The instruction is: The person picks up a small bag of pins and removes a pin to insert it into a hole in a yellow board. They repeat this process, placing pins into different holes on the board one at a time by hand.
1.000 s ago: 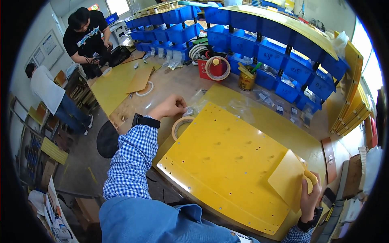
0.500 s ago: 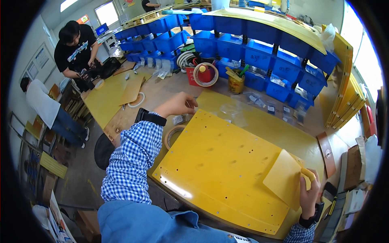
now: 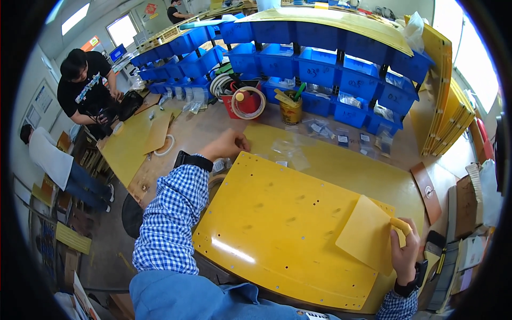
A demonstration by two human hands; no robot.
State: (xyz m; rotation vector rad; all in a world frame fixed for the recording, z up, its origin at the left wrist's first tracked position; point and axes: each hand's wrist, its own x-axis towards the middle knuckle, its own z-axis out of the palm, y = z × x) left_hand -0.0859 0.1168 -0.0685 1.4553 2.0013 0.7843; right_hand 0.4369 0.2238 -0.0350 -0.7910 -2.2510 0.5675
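Since the earlier frames, the left hand (image 3: 226,144) has reached further out, fingers curled on the counter (image 3: 202,128) past the big yellow panel (image 3: 277,224); whether it holds anything I cannot tell. At right, the right hand (image 3: 404,250) still pinches the small yellow sheet (image 3: 365,233) on the panel.

Glossy smooth yellow panel (image 3: 282,229), matt paler sheet (image 3: 365,234), blue plastic bins (image 3: 320,69)

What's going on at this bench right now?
A person stands over a large yellow panel lying on the workbench. Their right hand grips a small yellow plate at the panel's right edge. Their left hand reaches past the panel's far edge toward clear bags. Blue bins line the back, and another person works at the far left.
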